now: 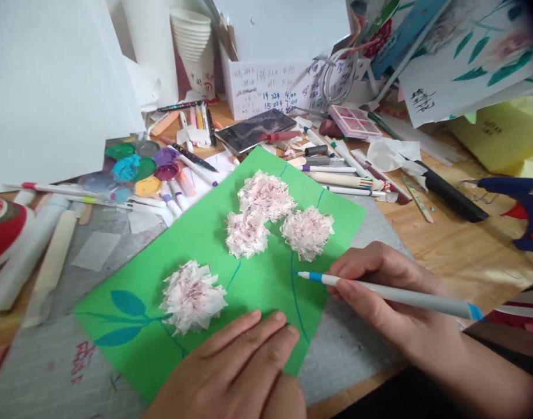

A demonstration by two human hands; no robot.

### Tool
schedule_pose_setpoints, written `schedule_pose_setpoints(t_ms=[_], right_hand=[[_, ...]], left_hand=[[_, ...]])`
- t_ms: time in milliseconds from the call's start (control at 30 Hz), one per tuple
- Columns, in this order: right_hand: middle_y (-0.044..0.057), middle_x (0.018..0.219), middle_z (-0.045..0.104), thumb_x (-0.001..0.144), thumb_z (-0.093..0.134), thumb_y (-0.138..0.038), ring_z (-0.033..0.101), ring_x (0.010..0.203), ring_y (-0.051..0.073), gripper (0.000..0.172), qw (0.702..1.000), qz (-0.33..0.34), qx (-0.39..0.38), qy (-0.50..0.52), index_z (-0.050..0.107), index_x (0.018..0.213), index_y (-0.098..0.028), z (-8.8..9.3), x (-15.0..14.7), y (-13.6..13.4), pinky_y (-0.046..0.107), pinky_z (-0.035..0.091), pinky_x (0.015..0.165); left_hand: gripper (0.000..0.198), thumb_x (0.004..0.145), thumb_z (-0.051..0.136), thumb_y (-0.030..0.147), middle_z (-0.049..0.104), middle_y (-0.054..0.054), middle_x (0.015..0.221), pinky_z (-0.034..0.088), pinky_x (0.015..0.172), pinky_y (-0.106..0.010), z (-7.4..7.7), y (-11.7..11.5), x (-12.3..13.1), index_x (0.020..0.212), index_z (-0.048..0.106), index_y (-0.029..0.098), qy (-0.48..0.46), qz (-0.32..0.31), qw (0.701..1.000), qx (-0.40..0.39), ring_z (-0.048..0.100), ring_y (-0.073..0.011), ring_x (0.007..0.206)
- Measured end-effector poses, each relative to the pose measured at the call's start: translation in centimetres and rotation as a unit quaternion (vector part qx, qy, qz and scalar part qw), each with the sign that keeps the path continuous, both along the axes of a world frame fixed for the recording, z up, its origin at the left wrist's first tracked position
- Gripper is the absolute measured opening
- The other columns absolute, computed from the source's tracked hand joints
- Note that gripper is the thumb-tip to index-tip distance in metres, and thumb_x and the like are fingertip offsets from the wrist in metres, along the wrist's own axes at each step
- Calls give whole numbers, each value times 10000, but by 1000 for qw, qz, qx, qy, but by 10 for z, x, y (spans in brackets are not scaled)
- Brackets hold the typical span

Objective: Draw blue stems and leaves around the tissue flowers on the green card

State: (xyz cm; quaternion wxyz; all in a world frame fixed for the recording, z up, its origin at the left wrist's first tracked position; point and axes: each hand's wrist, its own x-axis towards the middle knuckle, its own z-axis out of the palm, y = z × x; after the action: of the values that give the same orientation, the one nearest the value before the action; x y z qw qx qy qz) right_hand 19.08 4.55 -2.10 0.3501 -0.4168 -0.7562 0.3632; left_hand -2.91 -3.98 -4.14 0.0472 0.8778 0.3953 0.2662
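Observation:
A bright green sheet of paper (266,279) lies askew on a grey cutting mat (349,366). Stuck up from it are several pale pink ruffled paper flowers, among them a single one (193,298) at the lower left and a cluster (266,196) near the top. Blue leaves (122,334) and thin blue stem lines are drawn on the green. My left hand (235,372) rests flat on the sheet's lower edge, fingers stretched out. In my right hand (380,291) is a white felt-tip pen (401,297) with blue ends, its tip close beside a curved stem line below the right flower.
Behind the sheet lie many pens, a phone (255,129) and a pink palette box (354,121). A paint palette (139,166) sits at the left, below stacked paper cups (194,55). At the right are a black-handled tool (454,189) and a blue glue gun (519,203).

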Motion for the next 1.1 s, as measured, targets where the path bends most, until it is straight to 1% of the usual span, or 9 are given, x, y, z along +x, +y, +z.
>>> schedule_pose_setpoints(t_ms=[67, 167, 267, 400, 633, 767, 833, 967, 1100], right_hand=[[31, 695, 704, 857, 619, -195, 649, 571, 149, 102, 1000, -1, 16, -15, 553, 782, -219, 4, -2, 0, 223, 465, 425], [31, 706, 716, 843, 619, -166, 658, 559, 139, 93, 999, 1, 34, -42, 561, 786, -211, 7, -5, 0, 210, 453, 410], [23, 704, 712, 831, 610, -136, 682, 600, 139, 91, 998, 15, 33, -57, 580, 781, -206, 8, -2, 0, 207, 493, 465], [-7, 687, 690, 833, 592, -125, 712, 724, 149, 106, 1000, 17, 1, -5, 593, 787, -222, 8, 5, -2, 234, 581, 671], [11, 714, 710, 827, 629, -137, 711, 682, 151, 92, 999, 7, 24, -35, 595, 792, -214, 9, 1, -3, 209, 550, 551], [-23, 640, 639, 829, 583, -97, 688, 681, 138, 132, 999, 45, -11, 5, 595, 774, -216, 6, 7, -2, 279, 595, 738], [-31, 641, 604, 853, 561, -106, 670, 682, 132, 145, 997, 38, -45, 49, 590, 768, -219, 3, 10, -2, 318, 593, 798], [-15, 723, 649, 877, 594, -159, 687, 772, 153, 102, 996, 1, -69, 59, 598, 802, -227, -1, 11, -4, 276, 577, 735], [4, 775, 706, 867, 623, -177, 704, 755, 155, 64, 999, 5, -33, 7, 609, 830, -227, 1, 5, -4, 227, 552, 611]], left_hand=[[350, 927, 365, 76, 731, 42, 1079, 439, 1084, -262, -6, 1, 4, 654, 532, 215, -40, 50, 997, 51, 665, -113, 1077], [381, 942, 328, 81, 737, 80, 1041, 412, 1107, -244, -16, 1, 10, 645, 520, 224, -73, 60, 990, 104, 670, -78, 1045], [391, 954, 322, 90, 721, 102, 1092, 396, 1123, -250, -20, 0, 10, 662, 539, 233, -60, 51, 994, 81, 643, -67, 1096], [383, 964, 332, 101, 712, 114, 1113, 374, 1139, -249, -19, -4, 5, 691, 563, 240, -61, 46, 995, 59, 616, -59, 1141], [365, 957, 356, 117, 706, 111, 1129, 420, 1107, -242, -19, -4, 5, 677, 557, 238, -49, 36, 997, 54, 615, -69, 1151], [374, 955, 343, 101, 702, 116, 1134, 402, 1120, -233, -18, 0, 6, 690, 569, 239, -52, 44, 996, 62, 608, -56, 1157], [366, 953, 353, 104, 701, 125, 1133, 381, 1137, -240, -18, 0, 5, 696, 573, 243, -50, 43, 996, 59, 596, -56, 1176], [360, 946, 350, 121, 708, 110, 1124, 434, 1095, -244, -19, -2, 5, 675, 556, 237, -48, 39, 996, 58, 621, -75, 1147], [351, 945, 364, 125, 715, 105, 1104, 441, 1089, -250, -19, -4, 6, 664, 544, 235, -52, 42, 996, 64, 630, -76, 1132]])
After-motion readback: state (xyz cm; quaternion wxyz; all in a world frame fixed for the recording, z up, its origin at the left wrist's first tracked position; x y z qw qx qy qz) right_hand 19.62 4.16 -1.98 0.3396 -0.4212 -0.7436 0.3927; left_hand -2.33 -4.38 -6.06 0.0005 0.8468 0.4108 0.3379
